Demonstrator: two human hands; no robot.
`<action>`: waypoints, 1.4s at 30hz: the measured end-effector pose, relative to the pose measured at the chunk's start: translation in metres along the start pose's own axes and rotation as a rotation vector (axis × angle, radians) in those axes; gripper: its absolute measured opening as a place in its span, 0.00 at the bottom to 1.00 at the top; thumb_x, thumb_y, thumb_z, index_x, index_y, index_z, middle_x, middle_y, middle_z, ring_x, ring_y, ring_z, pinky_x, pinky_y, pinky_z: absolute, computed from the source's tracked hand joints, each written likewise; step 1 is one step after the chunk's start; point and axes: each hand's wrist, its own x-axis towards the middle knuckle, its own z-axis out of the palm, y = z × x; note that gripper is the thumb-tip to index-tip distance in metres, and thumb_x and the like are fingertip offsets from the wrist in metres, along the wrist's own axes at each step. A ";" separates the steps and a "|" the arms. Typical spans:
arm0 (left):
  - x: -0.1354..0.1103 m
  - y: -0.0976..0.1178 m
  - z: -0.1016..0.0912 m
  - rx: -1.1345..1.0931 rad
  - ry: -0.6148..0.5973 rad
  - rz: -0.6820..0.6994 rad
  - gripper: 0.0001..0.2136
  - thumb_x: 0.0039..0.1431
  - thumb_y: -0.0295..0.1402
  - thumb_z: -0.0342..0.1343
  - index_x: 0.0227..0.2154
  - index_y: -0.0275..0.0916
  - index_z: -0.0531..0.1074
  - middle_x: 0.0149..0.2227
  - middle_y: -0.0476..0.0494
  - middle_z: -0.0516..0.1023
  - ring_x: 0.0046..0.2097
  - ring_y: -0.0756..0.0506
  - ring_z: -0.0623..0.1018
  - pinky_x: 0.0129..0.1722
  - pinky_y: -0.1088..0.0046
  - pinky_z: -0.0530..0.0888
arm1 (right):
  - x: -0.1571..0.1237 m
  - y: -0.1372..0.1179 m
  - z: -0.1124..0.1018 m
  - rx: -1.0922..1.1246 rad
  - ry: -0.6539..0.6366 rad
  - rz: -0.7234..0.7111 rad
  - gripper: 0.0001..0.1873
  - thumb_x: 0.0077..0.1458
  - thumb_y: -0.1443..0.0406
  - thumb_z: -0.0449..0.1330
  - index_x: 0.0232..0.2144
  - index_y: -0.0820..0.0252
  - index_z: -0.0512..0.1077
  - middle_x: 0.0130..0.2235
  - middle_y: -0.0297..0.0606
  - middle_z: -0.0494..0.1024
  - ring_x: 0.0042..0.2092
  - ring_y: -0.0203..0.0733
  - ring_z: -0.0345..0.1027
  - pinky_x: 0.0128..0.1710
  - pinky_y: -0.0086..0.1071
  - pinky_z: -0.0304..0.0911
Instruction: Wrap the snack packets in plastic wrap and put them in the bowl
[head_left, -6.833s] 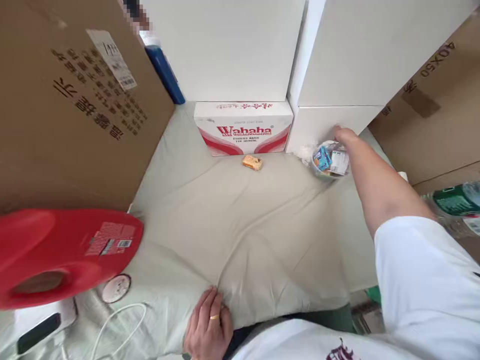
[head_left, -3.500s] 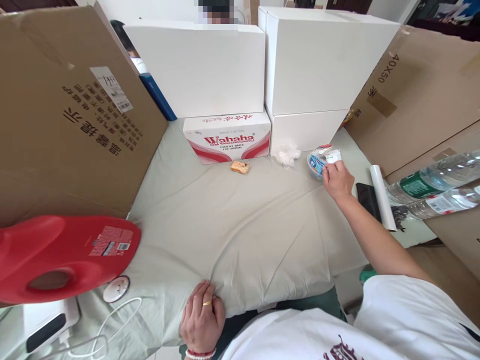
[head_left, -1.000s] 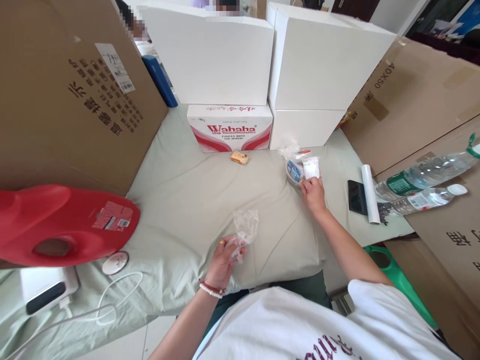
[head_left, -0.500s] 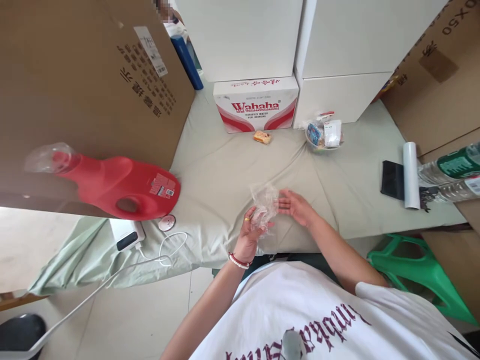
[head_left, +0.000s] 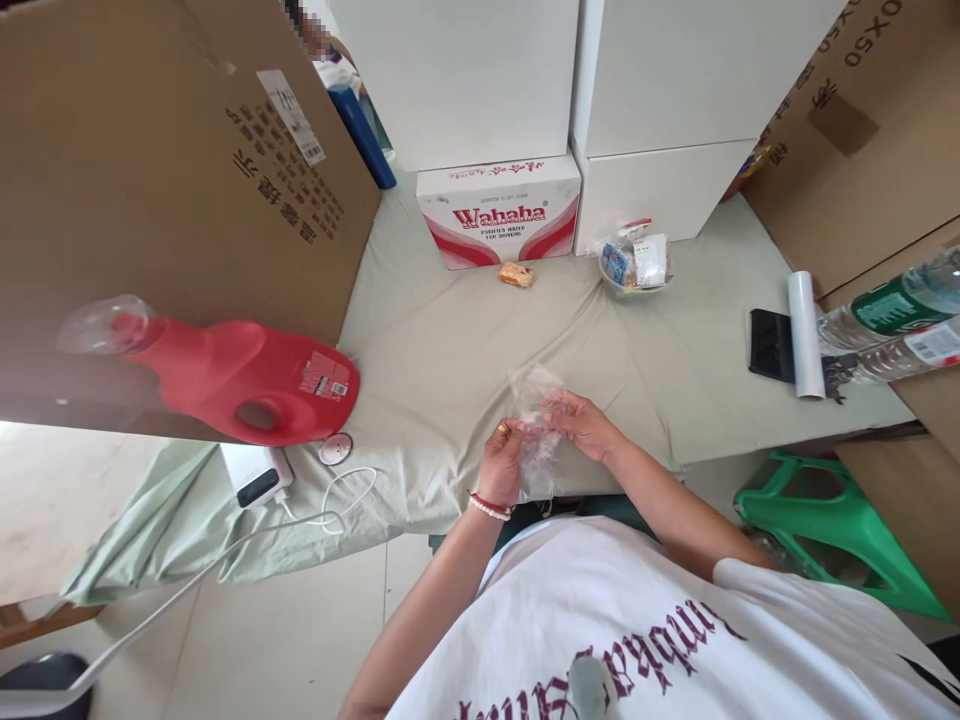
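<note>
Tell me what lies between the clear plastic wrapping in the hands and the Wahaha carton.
In the head view, a bread-like piece lies close in front of the Wahaha carton; wrinkled cloth runs to the clear plastic wrapping.

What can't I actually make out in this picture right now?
All in the head view:
- Part of the clear plastic: hidden by the fingers of the left hand and right hand.
- The bottom of the bowl: hidden by packets.
- The far end of the green-labelled bottle: cut off by the right edge.
- Print on the red jug's label: too small.
</note>
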 end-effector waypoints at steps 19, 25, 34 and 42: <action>0.039 0.027 -0.051 0.198 0.238 0.113 0.28 0.34 0.37 0.71 0.41 0.45 0.65 0.34 0.55 0.72 0.25 0.54 0.66 0.26 0.76 0.61 | -0.005 -0.011 -0.063 -0.235 0.359 -0.114 0.20 0.42 0.53 0.74 0.31 0.56 0.72 0.26 0.27 0.68 0.21 0.28 0.51 0.19 0.27 0.43; 0.055 0.041 -0.052 0.580 0.326 0.244 0.15 0.50 0.43 0.68 0.34 0.43 0.71 0.36 0.44 0.74 0.42 0.42 0.74 0.44 0.65 0.70 | -0.003 -0.009 -0.066 -0.321 0.404 -0.153 0.18 0.45 0.52 0.71 0.30 0.56 0.72 0.25 0.26 0.66 0.21 0.30 0.54 0.20 0.29 0.46; 0.102 0.041 0.003 0.757 -0.089 0.297 0.18 0.40 0.41 0.76 0.27 0.41 0.73 0.47 0.37 0.79 0.61 0.31 0.71 0.61 0.55 0.67 | -0.008 -0.014 -0.067 -0.326 0.306 -0.129 0.22 0.44 0.48 0.72 0.32 0.57 0.74 0.29 0.32 0.76 0.22 0.30 0.53 0.20 0.29 0.46; 0.108 0.028 -0.015 0.524 0.015 0.285 0.18 0.60 0.51 0.61 0.32 0.44 0.61 0.25 0.58 0.65 0.20 0.54 0.64 0.20 0.77 0.63 | -0.008 -0.022 -0.092 -0.308 0.379 -0.113 0.23 0.43 0.49 0.74 0.33 0.57 0.74 0.29 0.30 0.74 0.24 0.30 0.55 0.22 0.27 0.48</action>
